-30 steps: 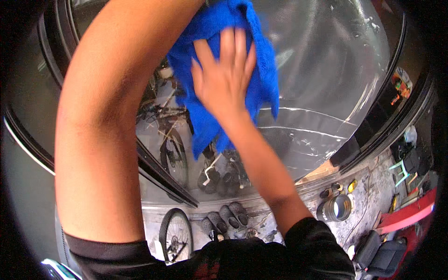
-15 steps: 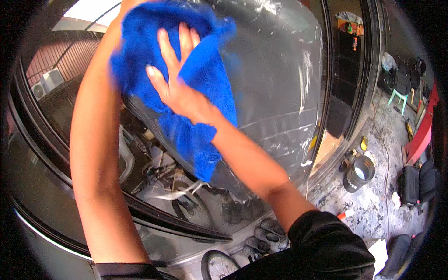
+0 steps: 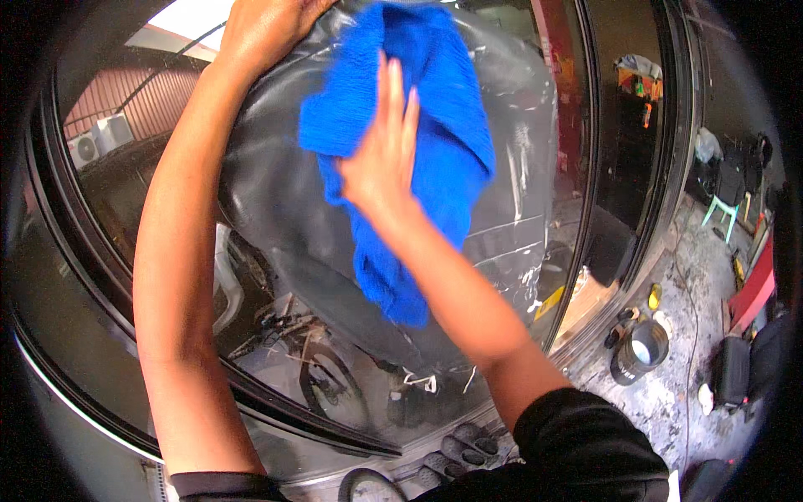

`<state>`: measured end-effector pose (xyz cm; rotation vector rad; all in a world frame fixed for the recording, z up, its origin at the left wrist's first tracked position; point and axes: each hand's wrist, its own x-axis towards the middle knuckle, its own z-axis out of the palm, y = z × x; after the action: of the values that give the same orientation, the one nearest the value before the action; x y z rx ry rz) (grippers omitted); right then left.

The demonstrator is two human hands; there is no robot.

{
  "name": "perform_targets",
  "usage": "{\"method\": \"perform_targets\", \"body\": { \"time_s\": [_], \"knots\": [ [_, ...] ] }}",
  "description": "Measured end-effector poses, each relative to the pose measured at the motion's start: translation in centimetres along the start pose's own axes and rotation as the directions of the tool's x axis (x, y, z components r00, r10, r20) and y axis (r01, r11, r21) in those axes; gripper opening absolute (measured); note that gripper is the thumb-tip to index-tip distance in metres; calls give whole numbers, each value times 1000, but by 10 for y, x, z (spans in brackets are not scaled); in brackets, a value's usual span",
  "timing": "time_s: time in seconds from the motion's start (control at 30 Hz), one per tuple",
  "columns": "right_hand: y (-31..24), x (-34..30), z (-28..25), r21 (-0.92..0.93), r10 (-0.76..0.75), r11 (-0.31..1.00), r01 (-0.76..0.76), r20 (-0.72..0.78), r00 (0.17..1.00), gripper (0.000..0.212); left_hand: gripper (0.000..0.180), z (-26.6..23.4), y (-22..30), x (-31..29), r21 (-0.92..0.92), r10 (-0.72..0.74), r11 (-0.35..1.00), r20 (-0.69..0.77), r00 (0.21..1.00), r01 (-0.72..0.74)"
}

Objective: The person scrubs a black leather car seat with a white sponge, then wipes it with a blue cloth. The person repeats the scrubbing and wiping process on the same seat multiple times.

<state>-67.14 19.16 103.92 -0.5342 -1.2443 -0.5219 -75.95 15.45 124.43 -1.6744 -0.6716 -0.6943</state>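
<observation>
A large dark grey, glossy leathery panel, creased and streaked with white marks, fills the middle of the view. At its upper left edge my left hand has its fingers bent over the rim; the fingertips are partly cut off by the frame. My right hand lies on a bright blue towel, fingers stretched out, pressing it against the panel. The towel hangs in folds below that hand and is slightly blurred. My right thumb does not show clearly.
Behind the panel stands dark-framed glass, with a bicycle wheel showing through or in it. On the stained floor to the right are a black bucket of liquid and a light green stool. Dark clogs lie below.
My right hand and the blue towel have moved right and slightly down across the panel. My left hand, earlier behind the towel, now shows. The view has shifted a little.
</observation>
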Motion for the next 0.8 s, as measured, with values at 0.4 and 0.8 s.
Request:
{"method": "perform_targets", "body": {
  "time_s": [0.4, 0.8],
  "knots": [
    [44, -33, -39, -33, 240, 970, -240, -10, 971, 52, 24, 1, 7, 18, 39, 71, 997, -27, 997, -70],
    [98, -38, -22, 221, 261, 938, -267, 53, 964, 84, 22, 9, -9, 14, 120, 88, 989, 20, 996, -90]
  ]
}}
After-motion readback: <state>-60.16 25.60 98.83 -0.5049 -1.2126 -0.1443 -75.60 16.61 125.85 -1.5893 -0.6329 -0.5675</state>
